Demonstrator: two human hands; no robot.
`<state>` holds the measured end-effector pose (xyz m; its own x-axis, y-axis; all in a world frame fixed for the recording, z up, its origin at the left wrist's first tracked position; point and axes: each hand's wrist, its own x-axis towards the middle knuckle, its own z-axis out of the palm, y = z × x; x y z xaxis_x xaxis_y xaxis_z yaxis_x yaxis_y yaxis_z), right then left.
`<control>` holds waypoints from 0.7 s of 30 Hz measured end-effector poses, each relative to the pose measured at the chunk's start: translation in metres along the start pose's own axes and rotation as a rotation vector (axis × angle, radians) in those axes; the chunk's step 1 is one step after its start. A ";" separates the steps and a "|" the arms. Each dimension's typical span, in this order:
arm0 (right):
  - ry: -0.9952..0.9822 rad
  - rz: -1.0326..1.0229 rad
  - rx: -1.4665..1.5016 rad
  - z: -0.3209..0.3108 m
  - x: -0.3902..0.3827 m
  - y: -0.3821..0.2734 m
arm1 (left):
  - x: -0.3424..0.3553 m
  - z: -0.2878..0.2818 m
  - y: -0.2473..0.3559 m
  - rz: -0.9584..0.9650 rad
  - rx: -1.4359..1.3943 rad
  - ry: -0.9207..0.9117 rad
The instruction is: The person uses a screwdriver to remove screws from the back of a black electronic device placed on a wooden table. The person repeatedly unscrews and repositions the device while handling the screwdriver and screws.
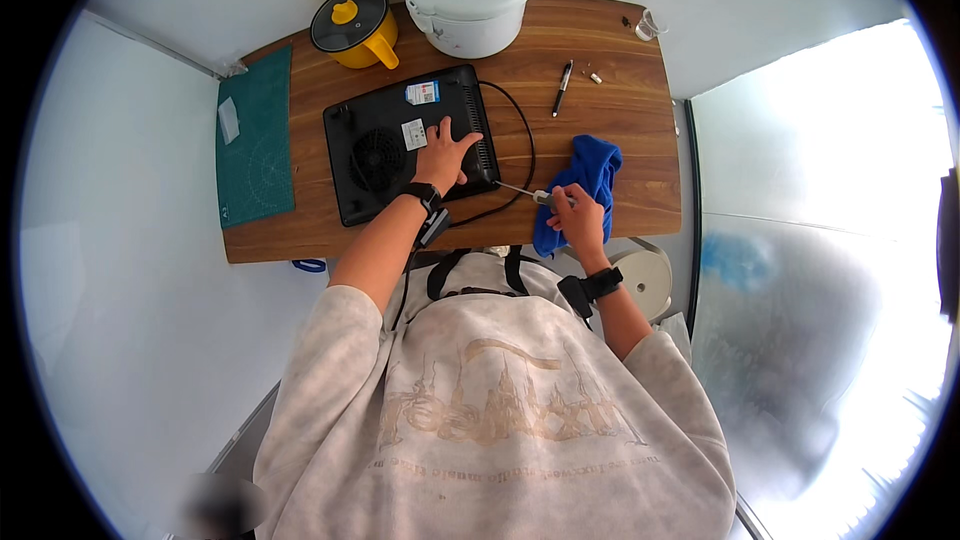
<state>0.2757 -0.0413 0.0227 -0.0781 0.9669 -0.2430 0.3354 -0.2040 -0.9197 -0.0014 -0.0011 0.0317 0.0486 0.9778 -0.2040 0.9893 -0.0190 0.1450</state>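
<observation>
A black induction cooker (395, 105) lies with its underside up, showing a round fan vent (377, 157), slots along the right edge and paper labels. My left hand (442, 158) rests on its lower right part with fingers spread, holding nothing. In my right hand (578, 215) a screwdriver (518, 189) with a pale and dark handle points left, its tip at the cooker's near right corner. Whether the tip sits in a screw is too small to tell. A crumpled blue cloth (598, 160) lies beneath and beside my right hand.
A black cord (532, 140) loops right of the cooker. Behind stand a yellow pot (352, 25) with a dark lid and a white lidded pot (470, 0). A green cutting mat (262, 130) is at left; a pen (563, 90), small bits and a clear cup (650, 25) at right.
</observation>
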 end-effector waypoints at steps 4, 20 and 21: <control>0.021 -0.212 -0.350 0.004 0.000 0.005 | -0.003 0.000 0.001 -0.009 0.020 -0.004; -0.055 -0.510 -0.531 0.016 0.008 -0.059 | -0.002 -0.004 0.001 -0.032 0.031 -0.045; -0.067 -0.519 -0.529 0.017 0.009 -0.063 | -0.002 -0.004 0.002 -0.028 0.030 -0.042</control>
<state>0.2382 -0.0225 0.0730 -0.4007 0.9041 0.1487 0.6459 0.3939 -0.6540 -0.0002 -0.0019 0.0359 0.0257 0.9684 -0.2481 0.9940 0.0018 0.1097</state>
